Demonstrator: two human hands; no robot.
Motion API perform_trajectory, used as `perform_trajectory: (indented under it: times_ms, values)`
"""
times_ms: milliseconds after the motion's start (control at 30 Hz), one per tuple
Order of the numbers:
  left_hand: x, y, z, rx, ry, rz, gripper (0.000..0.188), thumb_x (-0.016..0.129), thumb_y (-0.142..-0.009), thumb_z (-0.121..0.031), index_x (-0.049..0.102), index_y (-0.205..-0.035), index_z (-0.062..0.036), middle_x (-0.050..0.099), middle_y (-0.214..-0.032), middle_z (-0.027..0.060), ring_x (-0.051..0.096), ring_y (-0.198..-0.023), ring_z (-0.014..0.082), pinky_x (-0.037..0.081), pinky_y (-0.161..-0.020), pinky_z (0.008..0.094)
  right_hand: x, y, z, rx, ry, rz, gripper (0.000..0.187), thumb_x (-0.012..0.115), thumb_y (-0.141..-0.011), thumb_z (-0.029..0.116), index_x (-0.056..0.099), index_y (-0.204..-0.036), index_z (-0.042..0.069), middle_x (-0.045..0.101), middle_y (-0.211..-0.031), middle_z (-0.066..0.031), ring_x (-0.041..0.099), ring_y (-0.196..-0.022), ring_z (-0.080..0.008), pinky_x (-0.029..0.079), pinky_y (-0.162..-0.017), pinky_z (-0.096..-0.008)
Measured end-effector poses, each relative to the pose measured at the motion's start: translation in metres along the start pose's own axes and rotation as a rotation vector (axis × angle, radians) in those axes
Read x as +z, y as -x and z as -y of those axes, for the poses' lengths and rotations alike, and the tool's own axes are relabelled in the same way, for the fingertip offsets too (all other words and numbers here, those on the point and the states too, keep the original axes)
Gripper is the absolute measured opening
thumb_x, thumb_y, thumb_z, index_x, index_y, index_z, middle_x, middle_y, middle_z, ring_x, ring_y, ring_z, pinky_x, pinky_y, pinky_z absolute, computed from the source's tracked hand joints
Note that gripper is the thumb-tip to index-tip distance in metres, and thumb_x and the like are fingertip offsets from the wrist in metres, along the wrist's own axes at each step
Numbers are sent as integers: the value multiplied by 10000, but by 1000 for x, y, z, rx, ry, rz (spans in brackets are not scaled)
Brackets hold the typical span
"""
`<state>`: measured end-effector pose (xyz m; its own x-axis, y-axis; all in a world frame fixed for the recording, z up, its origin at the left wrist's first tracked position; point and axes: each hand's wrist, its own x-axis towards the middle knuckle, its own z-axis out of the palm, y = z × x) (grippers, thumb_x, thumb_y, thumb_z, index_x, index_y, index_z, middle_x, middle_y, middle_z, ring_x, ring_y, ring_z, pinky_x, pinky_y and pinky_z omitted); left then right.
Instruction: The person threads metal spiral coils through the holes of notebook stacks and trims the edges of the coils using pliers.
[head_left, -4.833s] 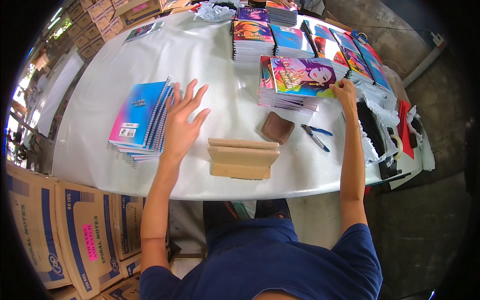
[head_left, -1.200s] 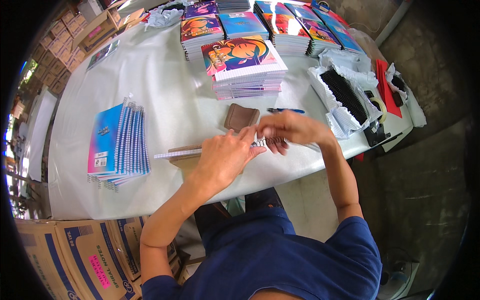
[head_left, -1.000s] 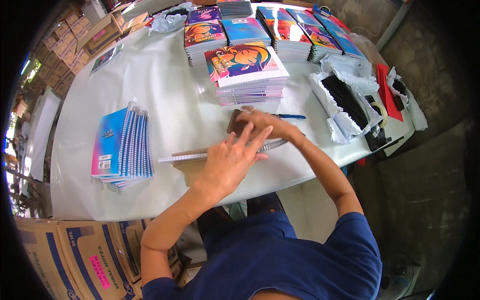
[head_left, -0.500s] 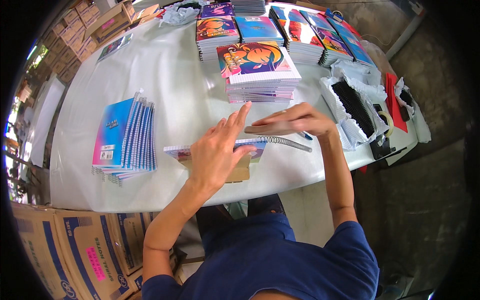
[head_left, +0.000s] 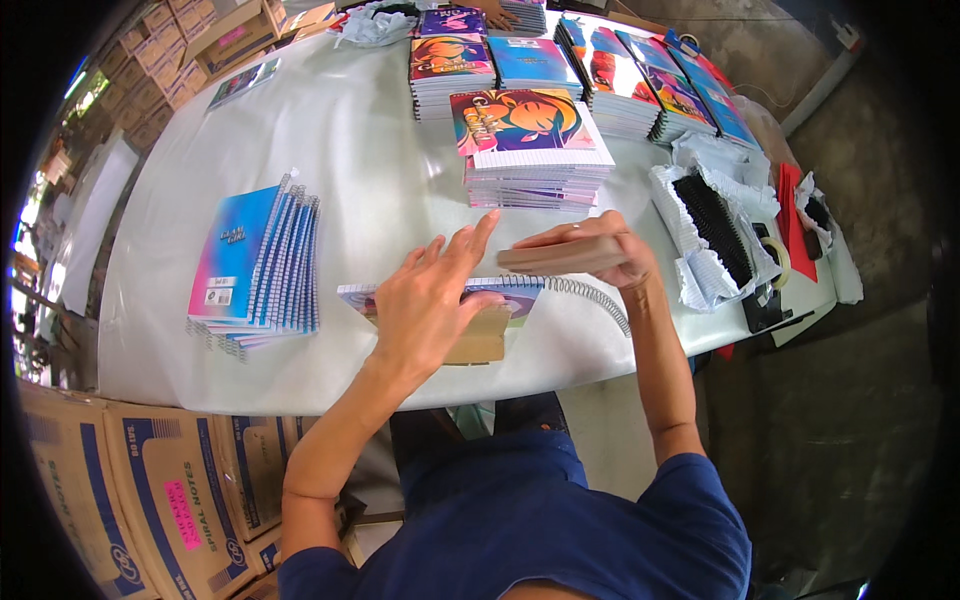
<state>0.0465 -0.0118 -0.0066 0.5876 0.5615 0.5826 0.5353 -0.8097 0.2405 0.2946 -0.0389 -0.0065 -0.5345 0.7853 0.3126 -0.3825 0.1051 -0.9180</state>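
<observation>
We see the left hand (head_left: pixel 425 305) spread, its fingers reaching away across the top edge of a thin notebook pad with white pages and a purple patterned cover (head_left: pixel 524 291), its thumb apart on the near side. The pad stands on edge near the front of the white-covered tabletop (head_left: pixel 250 140), beside a small tan stand, apparently of board (head_left: pixel 478 340). We judge that this arrangement puts the pad's punched edge uppermost, with the spread hand steadying it. From its right end, a long silvery wire coil (head_left: pixel 590 293) curves free to the right.

The right hand (head_left: pixel 612 250) is closed around one end of a flat brown block (head_left: pixel 555 256), just above the coil side of the pad. Held by that end, the block has most of its length uncovered over the wire, probably by design. The stack of blue-and-pink coil-bound notebooks (head_left: pixel 235 250) sits to the left with its coils facing right; we suspect the bulky wires make it fan. Beyond the hands, a pile of pads topped by a loose orange-and-purple cover (head_left: pixel 525 120) lies within easy reach.

The left palm hides the pad's middle, so we cannot tell how firmly it presses, nor whether the pad sits in the stand or only against it. We cannot tell whether the block touches the wire. At the far edge, a co-worker's hand (head_left: pixel 493 12) is cut off, and crumpled white wrapping (head_left: pixel 690 265) partly covers some black coils (head_left: pixel 715 225).
</observation>
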Motion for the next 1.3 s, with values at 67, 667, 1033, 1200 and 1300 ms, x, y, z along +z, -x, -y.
perform_trajectory:
  times_ms: [67, 667, 1033, 1200, 1300]
  values:
    - [-1, 2, 0, -16, 1, 8, 948, 811, -616, -385, 404, -1463, -256, 680, -1127, 47, 666, -893, 278, 560, -796, 357, -3, -1, 1, 3, 179, 28, 429, 646, -890, 334, 693, -1141, -11, 601, -1266, -250, 550, -1229, -357, 382, -1064, -420]
    - [-20, 9, 17, -97, -40, 10, 982, 799, -607, -440, 372, -1477, -281, 692, -1084, 117, 658, -1009, 355, 535, -900, 418, 14, -30, -14, 122, -85, -87, 542, 687, -853, 411, 669, -1172, -27, 578, -1294, -244, 535, -1229, -322, 397, -1048, -413]
    - [-28, 14, 27, -118, -21, 6, 1047, 833, -582, -383, 339, -1493, -239, 681, -1138, 104, 657, -1032, 297, 499, -957, 456, 4, -52, -33, 76, 168, 10, 429, 665, -886, 328, 697, -1105, -38, 603, -1263, -243, 565, -1188, -301, 392, -1039, -384]
    - [-33, 18, 36, -180, -48, 2, 1067, 835, -582, -378, 317, -1502, -228, 670, -1181, 100, 639, -1084, 289, 469, -984, 501, 15, -60, -30, 89, 131, 35, 479, 664, -890, 327, 655, -1177, -56, 604, -1281, -207, 554, -1212, -294, 403, -1037, -385]
    - [-36, 23, 40, -176, -86, 22, 1061, 831, -580, -387, 324, -1499, -232, 662, -1201, 103, 628, -1113, 297, 461, -990, 510, 20, -67, -29, 230, 278, 12, 553, 644, -899, 366, 615, -1219, -84, 584, -1291, -241, 536, -1240, -327, 405, -1049, -408]
